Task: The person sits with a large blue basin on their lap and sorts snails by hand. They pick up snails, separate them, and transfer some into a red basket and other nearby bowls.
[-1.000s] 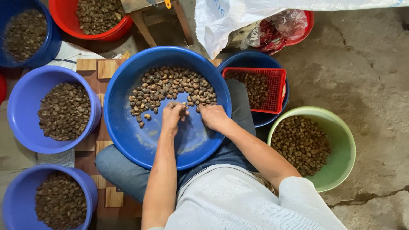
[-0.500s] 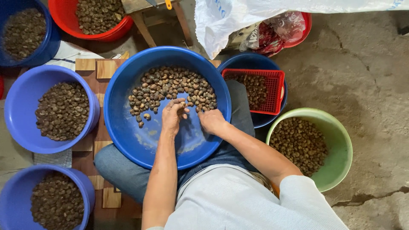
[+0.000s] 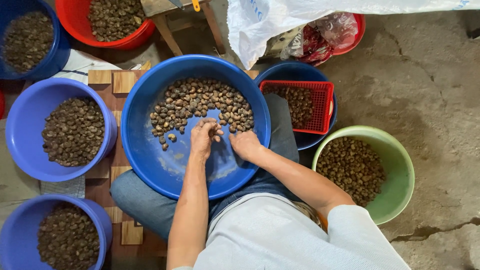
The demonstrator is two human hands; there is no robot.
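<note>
A big blue basin [image 3: 150, 165] rests on my lap, with a heap of brown nuts [image 3: 200, 102] across its far half. My left hand [image 3: 202, 137] is at the near edge of the heap, its fingers curled around a few nuts. Just to its right my right hand [image 3: 245, 145] lies on the bare basin floor, fingers curled under; I see nothing in it. A couple of loose nuts [image 3: 170, 137] sit apart from the heap, left of my left hand.
Other tubs of nuts ring the basin: purple ones at left [image 3: 30, 165] and lower left [image 3: 95, 220], a blue one [image 3: 55, 50] and a red one [image 3: 145, 30] at the back, a green one [image 3: 400, 185] at right. A red mesh basket [image 3: 325, 107] sits in a blue tub. A white sack [image 3: 260, 30] hangs behind.
My right hand has drawn back from the heap toward me and to the right. My left hand stays at the heap's edge, with its fingers more closed over nuts.
</note>
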